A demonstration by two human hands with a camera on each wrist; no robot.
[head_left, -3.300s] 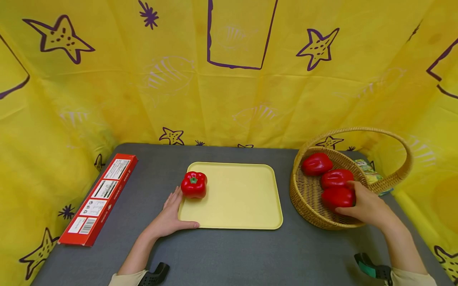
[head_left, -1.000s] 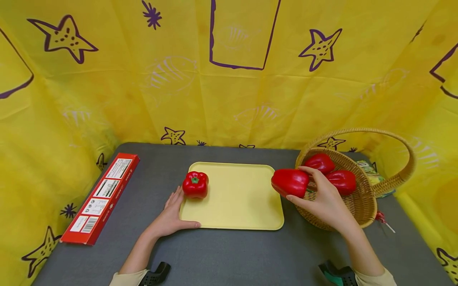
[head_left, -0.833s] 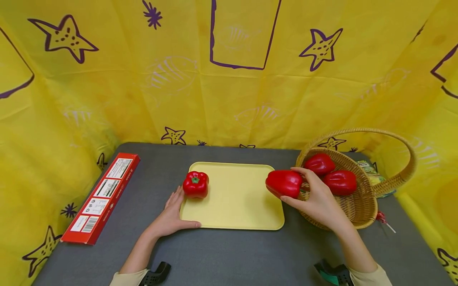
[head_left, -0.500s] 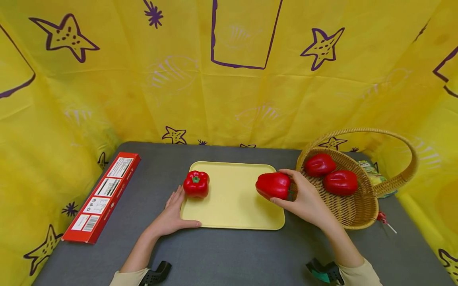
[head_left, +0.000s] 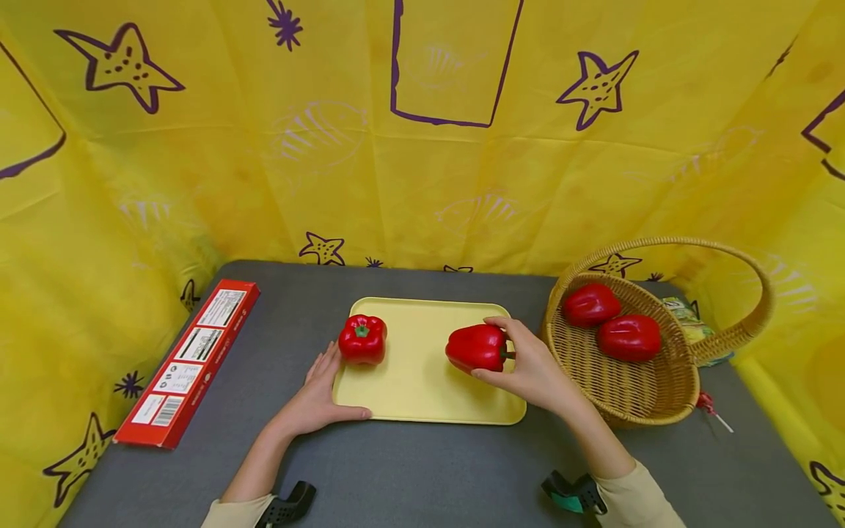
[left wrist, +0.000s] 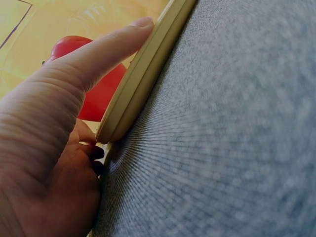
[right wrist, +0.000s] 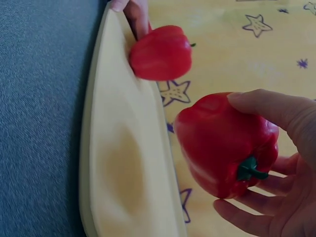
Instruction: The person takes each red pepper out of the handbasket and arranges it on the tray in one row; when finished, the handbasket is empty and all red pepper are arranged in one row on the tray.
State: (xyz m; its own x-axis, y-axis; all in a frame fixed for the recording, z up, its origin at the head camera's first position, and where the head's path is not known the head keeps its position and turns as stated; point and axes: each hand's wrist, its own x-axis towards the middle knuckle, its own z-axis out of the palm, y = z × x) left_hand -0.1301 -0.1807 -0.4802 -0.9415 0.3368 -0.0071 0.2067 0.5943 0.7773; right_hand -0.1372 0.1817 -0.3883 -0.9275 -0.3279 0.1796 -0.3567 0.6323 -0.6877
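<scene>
Cloth, yellow, creased and printed with purple starfish, hangs behind a grey table with a finely ribbed surface. At three o'clock from the table's middle sits a round basket of woven wicker, its arched handle leaning outward. Central is a smooth, pale-yellow tray, rectangular with rounded corners and a raised rim. A long, flat red box with white labels lies at nine o'clock.

At the tray's eight o'clock corner, the left hand spreads wide, fingers along the side, thumb straight along the near rim. From three o'clock the right hand reaches in, thumb and fingers clamped on a red pepper, tipped sideways above the tray, its green stem toward the palm.

Another glossy, lobed pepper stands upright at the tray's ten o'clock; two lying peppers fill the basket's twelve o'clock side. Smallest, a red item on a white stick lies just beside the basket, at its four o'clock.
</scene>
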